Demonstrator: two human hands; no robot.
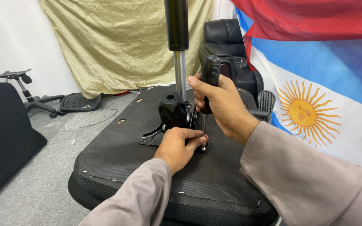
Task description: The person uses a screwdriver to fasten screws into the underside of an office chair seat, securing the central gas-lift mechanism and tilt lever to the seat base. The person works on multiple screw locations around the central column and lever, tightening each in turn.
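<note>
A: What does the right hand hold?

B: A screwdriver, upright. The grip is closed around its black handle, thumb on the near side. The thin shaft drops straight down to a screw at 6 o'clock of the handle.

A: And the left hand?

B: It rests on the seat, fingertips pinched together at the shaft's tip, right by the screw. The grip is pressed together there; whether it touches the screw itself, I cannot tell.

A: Where is the screw on the seat?

B: Near the middle of the upturned black seat, at the 5 o'clock corner of a black metal plate. The seat lies bottom-up on the grey floor.

A: What rises from the plate?

B: 1 gas cylinder, chrome below and black above, at 12 o'clock of the left hand. A black knob sits just beside its foot.

A: Around it?

B: At 10 o'clock, well apart, a chair base and a perforated black panel lie on the floor. At 1 o'clock stands a black leather armchair. At 3 o'clock hangs a flag with a yellow sun.
</note>
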